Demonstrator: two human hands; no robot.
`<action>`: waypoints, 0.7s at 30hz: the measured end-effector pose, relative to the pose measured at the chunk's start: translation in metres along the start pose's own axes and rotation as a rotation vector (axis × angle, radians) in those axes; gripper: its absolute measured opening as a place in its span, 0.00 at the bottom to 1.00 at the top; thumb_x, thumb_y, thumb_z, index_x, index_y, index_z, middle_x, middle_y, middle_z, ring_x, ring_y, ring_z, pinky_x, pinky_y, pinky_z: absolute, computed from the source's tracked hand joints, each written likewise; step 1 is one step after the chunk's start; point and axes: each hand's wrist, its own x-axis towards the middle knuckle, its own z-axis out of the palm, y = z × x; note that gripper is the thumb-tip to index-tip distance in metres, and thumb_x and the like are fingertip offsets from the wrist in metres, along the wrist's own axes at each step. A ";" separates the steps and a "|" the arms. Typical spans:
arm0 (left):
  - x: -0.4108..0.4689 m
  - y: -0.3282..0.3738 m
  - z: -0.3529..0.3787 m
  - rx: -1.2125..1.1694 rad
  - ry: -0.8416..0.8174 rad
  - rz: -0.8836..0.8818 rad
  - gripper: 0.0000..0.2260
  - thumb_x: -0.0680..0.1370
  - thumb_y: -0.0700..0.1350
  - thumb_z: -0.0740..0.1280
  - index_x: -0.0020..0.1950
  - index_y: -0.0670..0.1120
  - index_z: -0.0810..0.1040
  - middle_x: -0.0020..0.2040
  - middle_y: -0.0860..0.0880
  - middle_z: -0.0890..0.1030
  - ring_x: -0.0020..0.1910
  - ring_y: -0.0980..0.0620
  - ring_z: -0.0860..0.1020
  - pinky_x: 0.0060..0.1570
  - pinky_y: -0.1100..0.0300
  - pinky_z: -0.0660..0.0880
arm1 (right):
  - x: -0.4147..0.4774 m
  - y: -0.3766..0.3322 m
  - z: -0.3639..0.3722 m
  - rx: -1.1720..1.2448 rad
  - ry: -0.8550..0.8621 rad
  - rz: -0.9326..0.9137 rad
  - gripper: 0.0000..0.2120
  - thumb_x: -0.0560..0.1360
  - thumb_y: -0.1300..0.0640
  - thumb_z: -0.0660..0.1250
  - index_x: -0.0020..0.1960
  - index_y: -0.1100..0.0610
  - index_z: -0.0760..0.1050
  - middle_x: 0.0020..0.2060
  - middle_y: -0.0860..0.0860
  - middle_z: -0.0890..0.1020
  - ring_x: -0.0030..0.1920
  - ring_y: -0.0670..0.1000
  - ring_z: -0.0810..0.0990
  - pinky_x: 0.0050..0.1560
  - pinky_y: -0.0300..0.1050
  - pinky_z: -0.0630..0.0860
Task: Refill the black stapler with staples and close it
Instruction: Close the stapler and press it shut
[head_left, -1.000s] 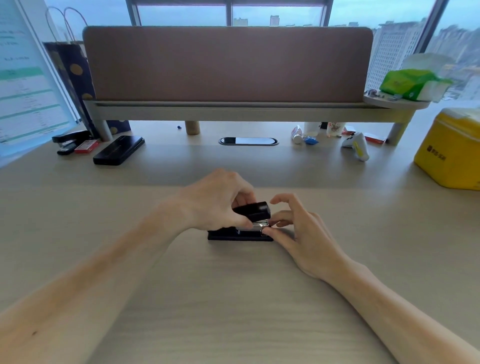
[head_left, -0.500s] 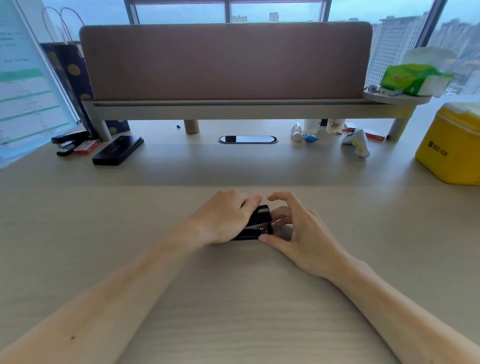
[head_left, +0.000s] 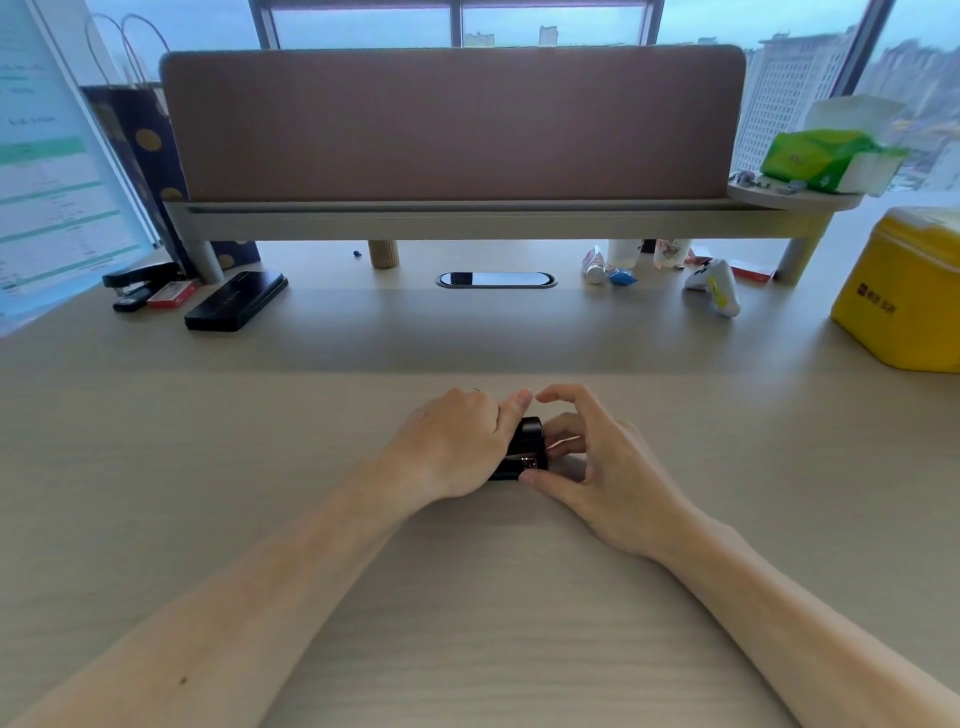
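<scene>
- At the far left of the frame, a second stapler (head_left: 136, 278) and a small red box (head_left: 171, 294) sit on the desk (head_left: 208, 467).
- Just right of them lies a flat black case (head_left: 236, 300).
- In the middle of the frame, my left hand (head_left: 452, 441) lies over the black stapler (head_left: 525, 448) and grips it from above.
- The black stapler rests on the desk, between my two hands. Only its right end shows, with a bit of shiny metal.
- My right hand (head_left: 602, 467) is curled at that end, with my thumb and fingers touching it.
- In the upper right, a white game controller (head_left: 717, 286) lies on the desk.
- At the far right stands a yellow box (head_left: 904, 296).
</scene>
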 end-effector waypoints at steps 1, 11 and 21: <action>0.000 0.000 0.000 0.006 0.005 0.002 0.29 0.86 0.60 0.47 0.30 0.48 0.66 0.32 0.46 0.74 0.37 0.41 0.75 0.41 0.52 0.68 | 0.000 0.000 0.000 -0.004 0.001 -0.002 0.31 0.72 0.57 0.80 0.69 0.49 0.67 0.49 0.45 0.87 0.50 0.43 0.85 0.53 0.35 0.78; -0.017 -0.025 -0.027 -0.063 0.081 0.179 0.15 0.80 0.64 0.61 0.48 0.53 0.72 0.44 0.56 0.79 0.45 0.55 0.79 0.44 0.54 0.75 | 0.000 0.000 0.000 -0.059 0.006 0.002 0.29 0.72 0.49 0.80 0.67 0.46 0.70 0.52 0.40 0.84 0.52 0.40 0.83 0.52 0.26 0.73; -0.035 -0.065 -0.037 -0.145 -0.047 0.232 0.12 0.75 0.54 0.73 0.50 0.56 0.71 0.46 0.57 0.83 0.41 0.42 0.83 0.50 0.44 0.82 | 0.007 -0.011 -0.005 -0.469 -0.241 0.097 0.52 0.69 0.20 0.58 0.83 0.48 0.52 0.81 0.43 0.60 0.81 0.46 0.57 0.80 0.48 0.58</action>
